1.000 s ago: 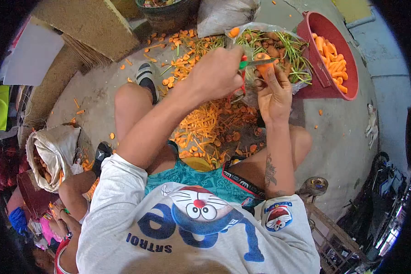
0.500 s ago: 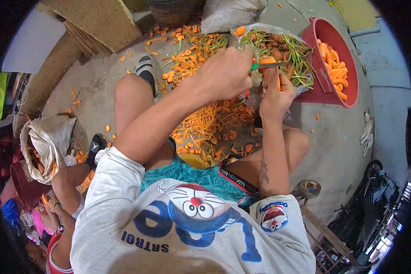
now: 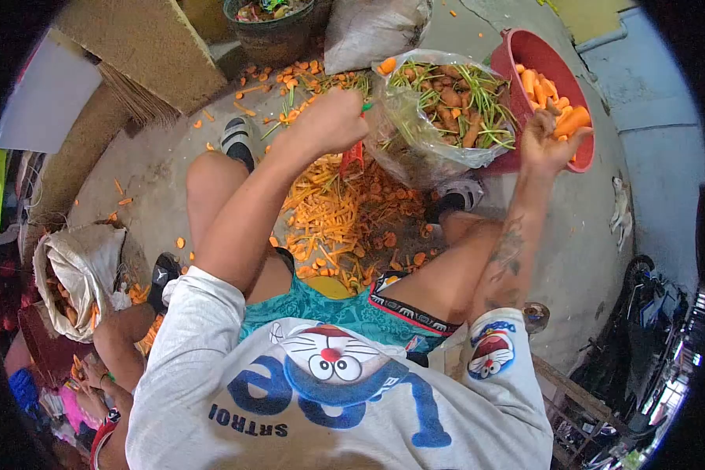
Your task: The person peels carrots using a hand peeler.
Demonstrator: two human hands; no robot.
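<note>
My left hand (image 3: 333, 121) is closed in a fist above the carrot scraps. A bit of the knife's green handle (image 3: 366, 107) shows at its knuckles; the blade is out of sight. Over the red tub (image 3: 503, 66), my right hand (image 3: 547, 145) is turned palm up. A peeled orange carrot (image 3: 573, 121) lies between its curled fingers and thumb. Several more peeled carrots (image 3: 536, 84) fill the tub beyond it. Between my hands stands a clear plastic bag (image 3: 403, 117) of unpeeled carrots (image 3: 450, 98) with green stems.
Peels and cut carrot ends (image 3: 329, 207) cover the floor between my legs. A dark bucket (image 3: 278, 35) and a white sack (image 3: 376, 31) stand at the back. At left, another person's hand (image 3: 94, 376) works beside an open sack (image 3: 78, 266). A motorbike (image 3: 642, 337) is at right.
My right hand has moved right with the carrot, from beside the knife to over the red tub. My left hand has drawn back to the left with the knife.
</note>
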